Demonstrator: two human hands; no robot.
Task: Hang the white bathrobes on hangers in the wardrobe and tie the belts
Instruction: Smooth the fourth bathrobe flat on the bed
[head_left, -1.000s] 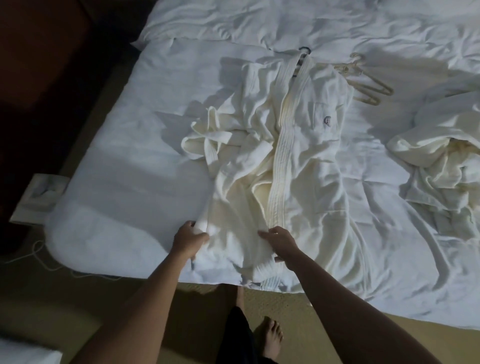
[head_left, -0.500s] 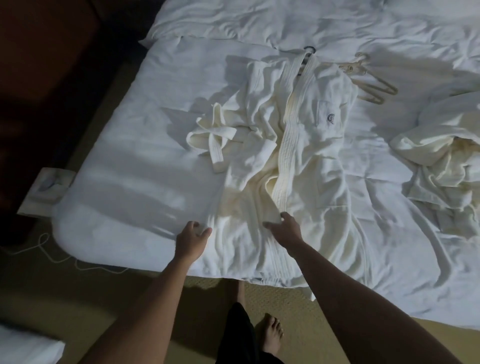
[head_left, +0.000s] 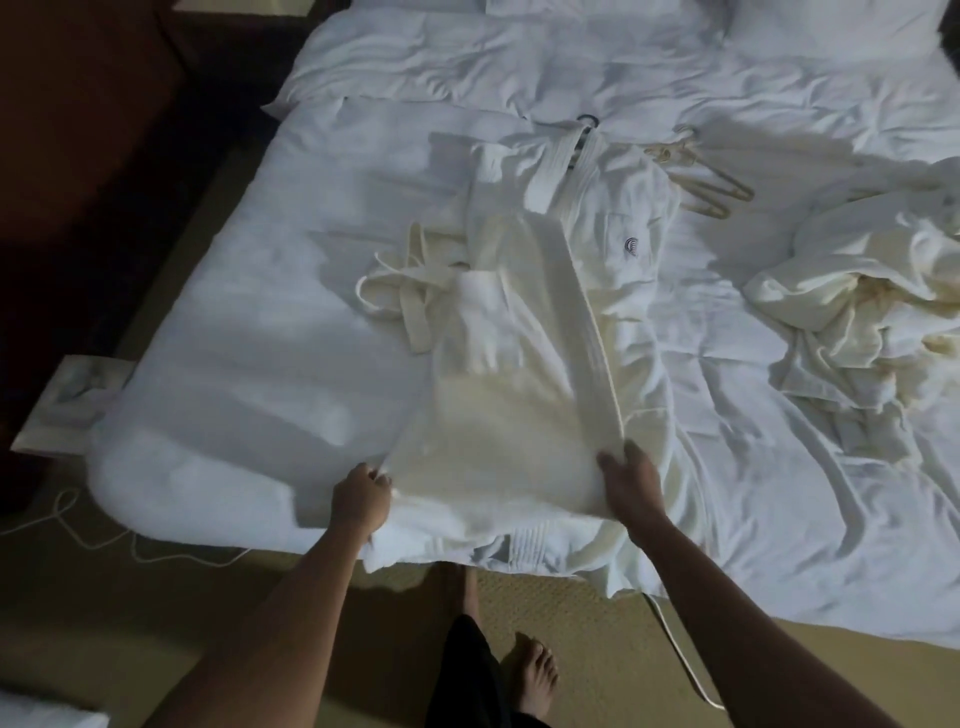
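Note:
A white bathrobe (head_left: 618, 270) with a small dark chest logo lies lengthwise on the bed, a dark hanger hook (head_left: 588, 120) showing at its collar. Its belt (head_left: 410, 291) lies bunched to the left of the waist. My left hand (head_left: 361, 501) grips the left corner of the robe's front panel near the bed's foot. My right hand (head_left: 631, 486) pinches the banded right edge of that same panel, which is lifted and stretched taut between the two hands. A second bathrobe (head_left: 862, 306) lies crumpled at the right.
Pale wooden hangers (head_left: 701, 179) lie on the white bed (head_left: 249, 322) beyond the robe's right shoulder. A cord (head_left: 98, 540) trails over the tan carpet at the left. A flat pale item (head_left: 67, 405) sits by the bed's left corner. My bare foot (head_left: 535, 675) stands below.
Both hands have taken hold of the robe's front panel near the hem and pulled it flat and taut. Before, they rested on loosely rumpled cloth.

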